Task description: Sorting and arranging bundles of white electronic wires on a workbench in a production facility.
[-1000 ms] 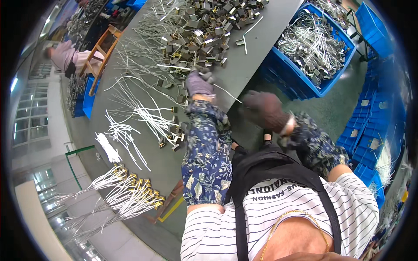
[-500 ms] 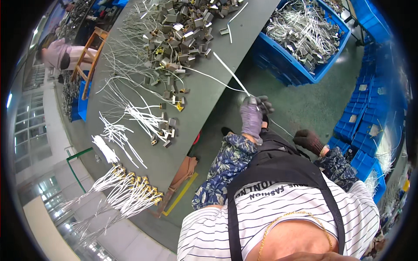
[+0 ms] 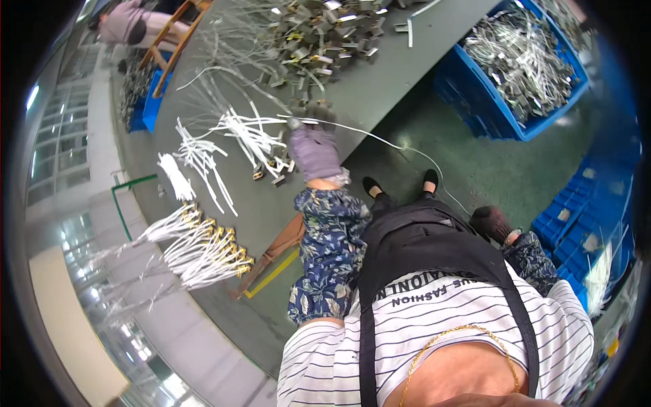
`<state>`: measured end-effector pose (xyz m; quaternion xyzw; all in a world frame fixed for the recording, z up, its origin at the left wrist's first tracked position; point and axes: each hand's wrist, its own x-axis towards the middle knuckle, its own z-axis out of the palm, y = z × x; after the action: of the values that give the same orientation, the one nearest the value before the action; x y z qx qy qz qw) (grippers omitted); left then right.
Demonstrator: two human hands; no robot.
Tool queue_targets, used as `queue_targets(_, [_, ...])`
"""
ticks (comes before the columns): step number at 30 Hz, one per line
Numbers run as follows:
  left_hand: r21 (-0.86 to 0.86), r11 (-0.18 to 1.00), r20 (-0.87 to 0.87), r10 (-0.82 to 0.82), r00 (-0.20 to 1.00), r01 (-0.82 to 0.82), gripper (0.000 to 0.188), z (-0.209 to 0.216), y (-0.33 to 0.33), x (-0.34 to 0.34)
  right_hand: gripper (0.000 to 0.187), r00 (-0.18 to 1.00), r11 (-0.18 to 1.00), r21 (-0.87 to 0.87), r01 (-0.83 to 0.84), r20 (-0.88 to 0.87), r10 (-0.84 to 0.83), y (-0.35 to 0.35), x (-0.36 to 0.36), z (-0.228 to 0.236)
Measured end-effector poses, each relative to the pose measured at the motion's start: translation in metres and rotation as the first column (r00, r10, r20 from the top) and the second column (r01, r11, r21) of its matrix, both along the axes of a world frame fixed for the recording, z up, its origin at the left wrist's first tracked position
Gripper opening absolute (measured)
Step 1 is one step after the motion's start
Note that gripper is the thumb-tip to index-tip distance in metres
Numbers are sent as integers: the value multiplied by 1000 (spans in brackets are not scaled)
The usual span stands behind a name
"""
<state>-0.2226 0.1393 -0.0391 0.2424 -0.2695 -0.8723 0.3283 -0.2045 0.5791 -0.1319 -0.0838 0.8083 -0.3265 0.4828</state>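
Note:
My left hand (image 3: 315,150), in a purple-grey glove, reaches over the table among white sleeves and small metal parts. Its fingers look curled and closed at one end of a thin white wire (image 3: 407,148); blur and the back of the hand hide what they hold. A short stretch of white sleeve shows at the fingertips. From there the wire sags across the gap to my right hand (image 3: 491,224). That hand wears a dark brown glove and is closed on the wire's other end, low beside my apron. Loose white sleeves (image 3: 252,139) lie just left of my left hand.
Grey metal parts with wires (image 3: 325,41) are heaped at the table's far side. Wired pieces with yellowish ends (image 3: 210,251) line its near left edge. A blue bin (image 3: 468,95) full of wired parts stands right, above stacked blue crates (image 3: 576,197). Another person (image 3: 129,24) is far left.
My left hand has moved left and away from me, from above the floor gap to the table, drawing the wire's end along. The right hand keeps its hold beside the apron. The view has shifted.

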Motion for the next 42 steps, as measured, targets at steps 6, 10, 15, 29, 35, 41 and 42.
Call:
queue_targets(6, [-158,976,165,176,970,-150,31,40,-65,13,18,997,991,-106,-81,-4,81,-17,-7,0])
queue_targets(10, [-163,968,146,213,966,-189,31,52,-70,12,19,997,979,-191,-71,-16,70,-25,-11,-3])
queue_targets(15, [-147,962,142,251,957,-231,25,59,-75,11,23,997,998,14,-69,-17,69,-34,-16,8])
queue_targets(29, [-174,969,342,-106,934,174,29,-22,26,16,23,889,986,-24,-167,-436,140,-53,-12,-1])
queue_targets(35, [-236,936,412,-147,899,262,19,-3,32,11,23,903,962,-32,-272,-354,244,-79,-27,28])
queue_targets(41, [-375,896,476,-36,878,239,19,4,38,0,18,746,863,-158,-481,-591,307,-113,-26,56])
queue_targets(42, [-455,857,515,30,857,243,20,1,37,-2,18,742,860,-159,-485,-594,309,-121,-25,60])
